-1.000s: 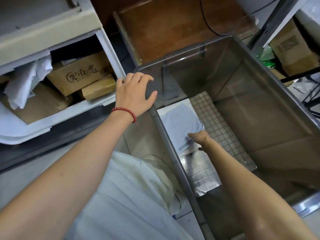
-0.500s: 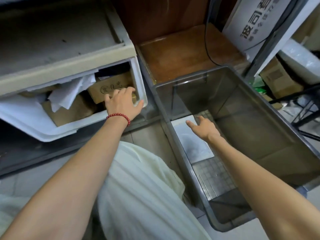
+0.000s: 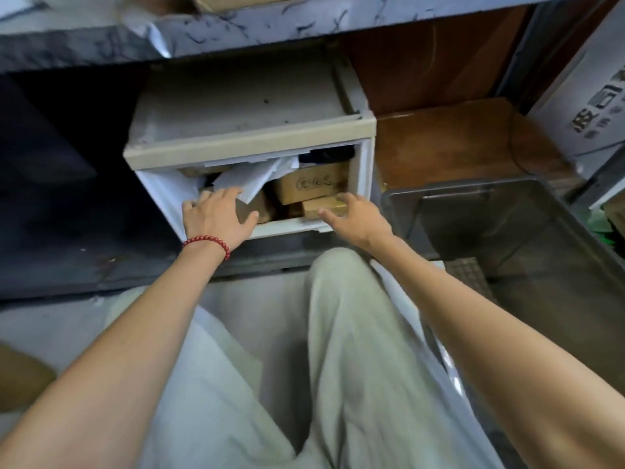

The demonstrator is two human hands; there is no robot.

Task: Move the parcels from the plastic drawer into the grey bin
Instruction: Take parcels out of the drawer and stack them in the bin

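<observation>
The left hand (image 3: 216, 216) lies spread, holding nothing, over the drawer (image 3: 291, 229) front. The right hand (image 3: 355, 218), fingers straight, reaches the small box (image 3: 321, 205) just ahead.

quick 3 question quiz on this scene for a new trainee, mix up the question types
1. True or false: the left hand and the right hand are both at the open plastic drawer.
2. The red bead bracelet is on: A) the left wrist B) the right wrist C) neither wrist.
3. Fill in: from the person's view, the grey bin stands to the ___ of the plastic drawer.

Key: 1 true; 2 A; 3 right.
</observation>
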